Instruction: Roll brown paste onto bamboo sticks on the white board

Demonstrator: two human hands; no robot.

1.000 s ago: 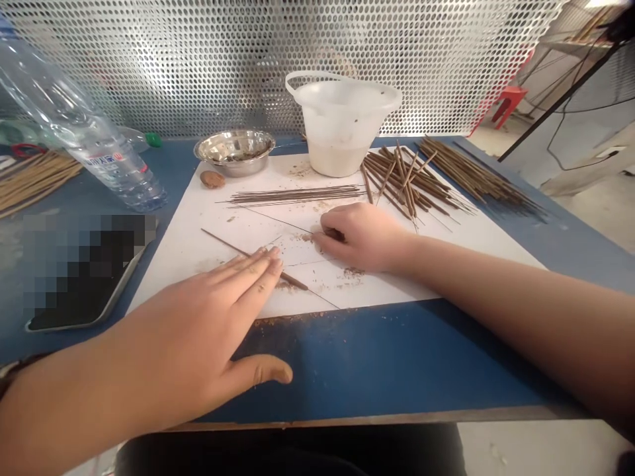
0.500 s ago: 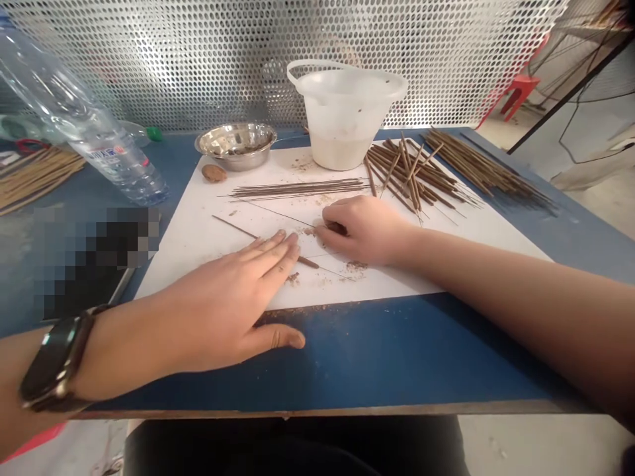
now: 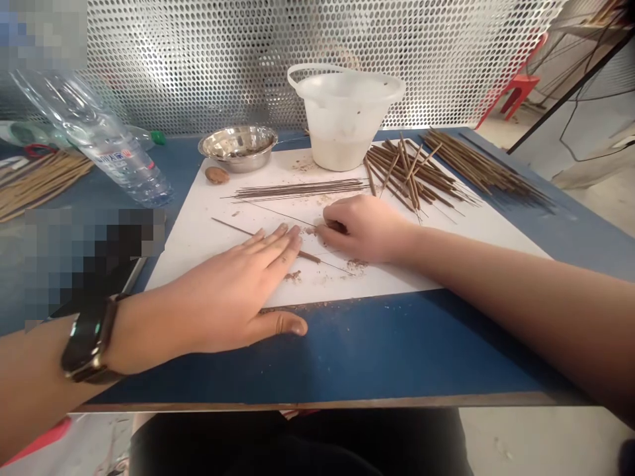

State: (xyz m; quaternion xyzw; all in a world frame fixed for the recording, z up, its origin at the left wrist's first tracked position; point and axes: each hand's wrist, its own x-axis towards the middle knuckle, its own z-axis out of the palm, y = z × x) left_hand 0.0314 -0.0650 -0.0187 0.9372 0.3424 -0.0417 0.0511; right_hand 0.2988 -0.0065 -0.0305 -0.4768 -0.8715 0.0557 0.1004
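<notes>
The head-worn camera looks forward and down, close over the left hand [image 3: 223, 291] and right hand [image 3: 362, 228] at the blue desk [image 3: 397, 350].

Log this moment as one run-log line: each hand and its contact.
left hand: flat on incense stick | right hand: pinching brown lump | surface: white paper sheet

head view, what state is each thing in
left hand, open, flat over a coated stick
right hand, fingers curled, on the paper
plastic bucket, upright, pale contents at bottom
steel bowl, upright, dark residue inside
water bottle, lying tilted, looks empty
</notes>
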